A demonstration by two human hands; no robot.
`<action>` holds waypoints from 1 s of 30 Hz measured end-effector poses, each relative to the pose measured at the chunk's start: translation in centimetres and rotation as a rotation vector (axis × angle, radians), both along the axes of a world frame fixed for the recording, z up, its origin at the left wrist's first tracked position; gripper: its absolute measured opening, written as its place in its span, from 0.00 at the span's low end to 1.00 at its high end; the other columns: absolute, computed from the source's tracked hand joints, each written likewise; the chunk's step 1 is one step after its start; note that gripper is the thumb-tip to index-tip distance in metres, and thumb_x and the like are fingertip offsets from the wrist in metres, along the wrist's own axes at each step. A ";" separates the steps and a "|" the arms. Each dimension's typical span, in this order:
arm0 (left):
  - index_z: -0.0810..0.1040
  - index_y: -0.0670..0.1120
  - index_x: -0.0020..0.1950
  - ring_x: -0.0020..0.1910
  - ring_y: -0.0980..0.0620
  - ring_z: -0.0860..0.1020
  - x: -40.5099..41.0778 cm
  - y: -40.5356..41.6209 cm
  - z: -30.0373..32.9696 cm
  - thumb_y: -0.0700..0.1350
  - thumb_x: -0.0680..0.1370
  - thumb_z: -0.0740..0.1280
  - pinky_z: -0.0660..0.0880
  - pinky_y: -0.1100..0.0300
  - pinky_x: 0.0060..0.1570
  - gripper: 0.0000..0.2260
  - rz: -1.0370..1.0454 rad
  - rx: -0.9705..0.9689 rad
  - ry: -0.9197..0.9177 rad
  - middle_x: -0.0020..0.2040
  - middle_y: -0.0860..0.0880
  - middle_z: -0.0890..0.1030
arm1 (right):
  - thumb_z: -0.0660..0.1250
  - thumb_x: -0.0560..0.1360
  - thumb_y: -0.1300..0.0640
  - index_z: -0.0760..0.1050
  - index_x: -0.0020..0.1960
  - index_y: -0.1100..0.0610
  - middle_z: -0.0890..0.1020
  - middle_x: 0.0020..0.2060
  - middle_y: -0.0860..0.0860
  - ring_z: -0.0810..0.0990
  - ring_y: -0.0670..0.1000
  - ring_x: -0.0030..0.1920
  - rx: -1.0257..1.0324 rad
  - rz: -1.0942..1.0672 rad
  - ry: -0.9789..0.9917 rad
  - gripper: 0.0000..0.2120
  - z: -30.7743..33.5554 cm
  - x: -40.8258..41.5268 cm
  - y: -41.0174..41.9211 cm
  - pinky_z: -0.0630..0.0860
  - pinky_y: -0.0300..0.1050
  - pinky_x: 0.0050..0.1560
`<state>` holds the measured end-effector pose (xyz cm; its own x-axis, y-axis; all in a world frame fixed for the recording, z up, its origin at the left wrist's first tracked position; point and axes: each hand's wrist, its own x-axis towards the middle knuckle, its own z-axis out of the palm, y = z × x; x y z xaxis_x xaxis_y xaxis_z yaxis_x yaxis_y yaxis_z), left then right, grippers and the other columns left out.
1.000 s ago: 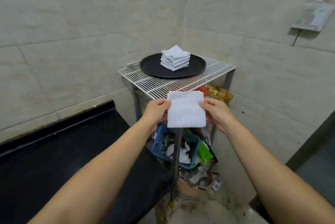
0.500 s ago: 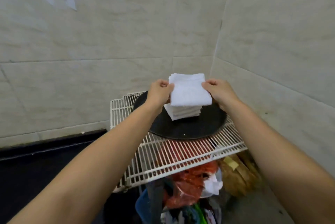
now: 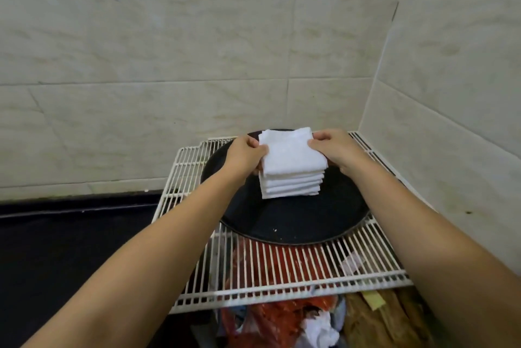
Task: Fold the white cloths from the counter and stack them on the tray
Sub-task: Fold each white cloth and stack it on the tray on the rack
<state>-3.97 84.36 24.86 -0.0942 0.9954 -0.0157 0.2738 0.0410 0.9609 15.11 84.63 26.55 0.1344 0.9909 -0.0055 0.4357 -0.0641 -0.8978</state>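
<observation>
Hands both pinch the top folded white cloth (image 3: 290, 154): left hand (image 3: 244, 155) on its left edge, right hand (image 3: 334, 148) on its right edge. Cloth sits on the stack of folded cloths (image 3: 291, 187), touching it. Stack rests on the round black tray (image 3: 296, 223), toward its far side. Tray sits on a white wire rack (image 3: 324, 266) in the tiled corner. Black worktop (image 3: 70, 235) to the left.

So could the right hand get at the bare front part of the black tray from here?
Probably yes. The right hand pinches the top folded cloth on the stack; the tray in front lies bare and uncovered, though the hand must release the cloth first.
</observation>
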 end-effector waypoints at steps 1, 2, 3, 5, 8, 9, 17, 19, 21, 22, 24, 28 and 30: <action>0.67 0.44 0.39 0.20 0.52 0.69 -0.1 0.0 -0.1 0.40 0.76 0.65 0.64 0.63 0.20 0.09 0.005 -0.001 0.012 0.28 0.45 0.72 | 0.66 0.75 0.60 0.78 0.56 0.61 0.81 0.49 0.53 0.78 0.50 0.50 0.006 -0.002 -0.009 0.11 0.0 0.0 -0.1 0.73 0.45 0.51; 0.68 0.43 0.40 0.22 0.52 0.68 -0.2 0.0 -0.1 0.41 0.76 0.66 0.64 0.62 0.21 0.08 0.010 -0.003 0.025 0.29 0.45 0.73 | 0.66 0.75 0.59 0.78 0.58 0.60 0.80 0.50 0.52 0.77 0.50 0.50 0.012 -0.009 -0.015 0.12 0.1 -0.1 -0.2 0.73 0.45 0.51; 0.68 0.43 0.41 0.24 0.51 0.68 -0.4 -0.1 0.0 0.42 0.76 0.66 0.63 0.61 0.21 0.08 0.017 -0.009 0.030 0.30 0.45 0.73 | 0.67 0.75 0.58 0.77 0.59 0.60 0.79 0.51 0.52 0.77 0.51 0.51 0.019 -0.022 -0.026 0.14 0.3 -0.2 -0.4 0.72 0.44 0.51; 0.68 0.44 0.42 0.27 0.51 0.68 -1.0 -0.4 0.5 0.44 0.77 0.65 0.63 0.62 0.22 0.08 0.037 -0.022 0.001 0.32 0.46 0.73 | 0.67 0.75 0.54 0.74 0.62 0.59 0.79 0.55 0.53 0.77 0.53 0.55 0.047 -0.064 -0.081 0.18 1.1 -0.4 -0.8 0.72 0.44 0.51; 0.67 0.45 0.44 0.27 0.53 0.67 -2.9 -1.6 1.6 0.44 0.78 0.64 0.62 0.64 0.21 0.07 0.062 0.005 -0.063 0.34 0.48 0.73 | 0.65 0.76 0.53 0.70 0.66 0.59 0.77 0.59 0.56 0.76 0.55 0.59 0.155 -0.103 -0.194 0.20 3.4 -1.7 -1.9 0.70 0.44 0.55; 0.67 0.45 0.44 0.27 0.53 0.67 -3.9 -2.2 1.9 0.44 0.78 0.63 0.62 0.66 0.20 0.07 0.069 0.022 -0.079 0.35 0.48 0.73 | 0.64 0.76 0.54 0.71 0.65 0.59 0.77 0.58 0.56 0.76 0.55 0.58 0.214 -0.091 -0.228 0.19 4.3 -2.8 -2.5 0.69 0.42 0.53; 0.68 0.47 0.42 0.28 0.52 0.70 -22.5 -14.5 1.0 0.44 0.80 0.61 0.64 0.66 0.21 0.07 0.206 0.124 0.088 0.35 0.48 0.75 | 0.62 0.77 0.59 0.77 0.57 0.62 0.81 0.53 0.58 0.78 0.54 0.51 0.479 0.354 -0.414 0.11 4.0 -24.9 -9.4 0.67 0.40 0.47; 0.70 0.48 0.43 0.29 0.52 0.72 -29.4 -19.5 -0.6 0.46 0.80 0.62 0.67 0.64 0.24 0.06 0.292 0.099 0.231 0.37 0.48 0.76 | 0.62 0.78 0.58 0.78 0.55 0.62 0.81 0.52 0.59 0.78 0.56 0.52 0.473 0.510 -0.449 0.11 1.1 -32.6 -12.6 0.69 0.42 0.49; 0.73 0.46 0.48 0.34 0.51 0.75 -35.9 -24.6 -2.2 0.47 0.79 0.62 0.71 0.59 0.33 0.05 0.388 0.059 0.394 0.39 0.47 0.78 | 0.61 0.78 0.54 0.78 0.54 0.59 0.81 0.52 0.57 0.78 0.57 0.53 0.447 0.661 -0.488 0.11 -2.3 -40.1 -16.1 0.72 0.46 0.54; 0.74 0.45 0.49 0.36 0.50 0.75 -39.0 -27.3 -2.9 0.48 0.79 0.62 0.72 0.57 0.37 0.06 0.427 0.034 0.459 0.40 0.48 0.78 | 0.60 0.78 0.52 0.78 0.54 0.57 0.80 0.51 0.56 0.78 0.56 0.53 0.442 0.739 -0.505 0.11 -3.9 -43.7 -18.0 0.74 0.49 0.55; 0.74 0.45 0.51 0.40 0.49 0.77 -44.5 -32.6 -4.2 0.49 0.79 0.62 0.74 0.55 0.42 0.08 0.485 -0.030 0.567 0.40 0.50 0.78 | 0.59 0.79 0.50 0.77 0.55 0.55 0.79 0.52 0.54 0.77 0.55 0.54 0.437 0.866 -0.542 0.12 -6.6 -50.6 -22.0 0.74 0.53 0.56; 0.74 0.45 0.54 0.47 0.48 0.78 -54.0 -42.5 -7.1 0.50 0.79 0.61 0.76 0.52 0.49 0.09 0.594 -0.209 0.715 0.47 0.49 0.80 | 0.57 0.80 0.49 0.74 0.59 0.54 0.76 0.56 0.53 0.76 0.55 0.56 0.423 1.013 -0.574 0.14 -10.5 -61.6 -30.1 0.72 0.53 0.56; 0.74 0.45 0.54 0.49 0.47 0.78 -57.9 -46.9 -8.7 0.50 0.80 0.61 0.76 0.51 0.50 0.09 0.645 -0.305 0.760 0.49 0.48 0.81 | 0.57 0.80 0.49 0.72 0.63 0.54 0.75 0.58 0.53 0.74 0.55 0.59 0.440 1.068 -0.582 0.15 -12.3 -66.0 -33.4 0.71 0.52 0.56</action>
<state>-61.85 37.48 16.16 -0.6973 0.7162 0.0284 0.6422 0.6066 0.4686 -50.90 51.25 14.21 -0.8475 0.5124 0.1386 0.4194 0.8064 -0.4169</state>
